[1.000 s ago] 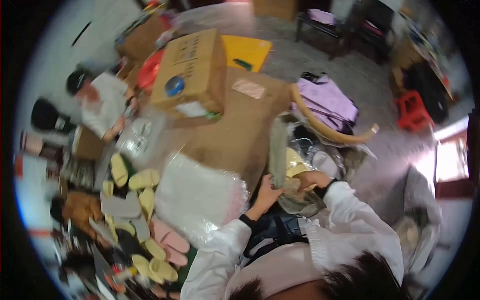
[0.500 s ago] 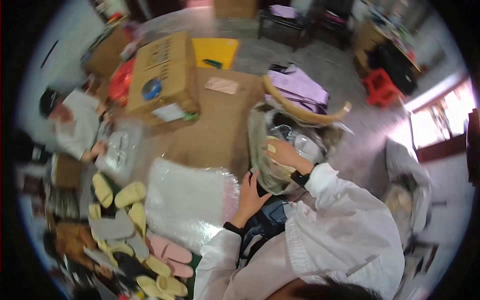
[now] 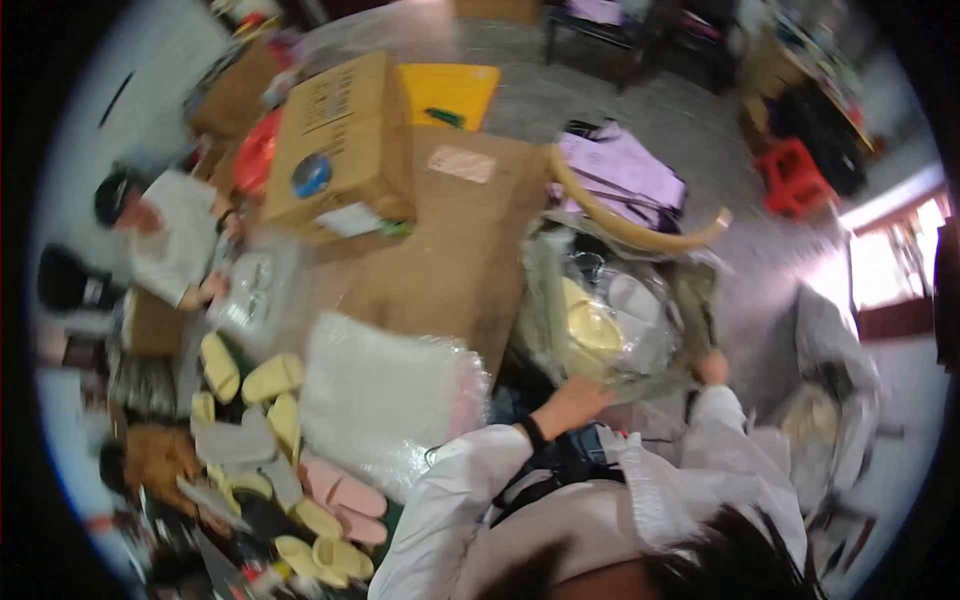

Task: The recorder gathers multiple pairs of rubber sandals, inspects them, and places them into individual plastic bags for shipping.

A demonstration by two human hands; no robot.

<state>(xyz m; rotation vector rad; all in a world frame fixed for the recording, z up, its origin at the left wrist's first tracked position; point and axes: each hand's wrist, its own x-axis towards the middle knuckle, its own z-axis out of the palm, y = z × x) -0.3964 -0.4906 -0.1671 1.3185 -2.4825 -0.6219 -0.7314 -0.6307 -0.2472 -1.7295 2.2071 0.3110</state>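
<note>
In front of me an olive-green sack (image 3: 545, 300) stands with its mouth open. Inside it lie a pale yellow slipper (image 3: 592, 325) and grey items (image 3: 640, 303) in clear plastic wrap. My left hand (image 3: 577, 402) is closed on the sack's near rim, its fingertips partly hidden by the material. At the sack's right near corner, my right hand (image 3: 711, 368) is closed on the edge, a little blurred. A curved tan band (image 3: 630, 225) arches over the far side of the mouth.
Clear plastic bags (image 3: 385, 390) lie on the brown table (image 3: 440, 240), beside a large carton (image 3: 345, 150) and a phone (image 3: 462, 163). Yellow, grey and pink slippers (image 3: 340, 487) are piled at left. A co-worker (image 3: 175, 235) handles clear packaging. A red stool (image 3: 795, 178) stands far right.
My right hand has come out of the sack and moved to its right near corner. My left hand has shifted right to the near rim. The yellow slipper now shows uncovered.
</note>
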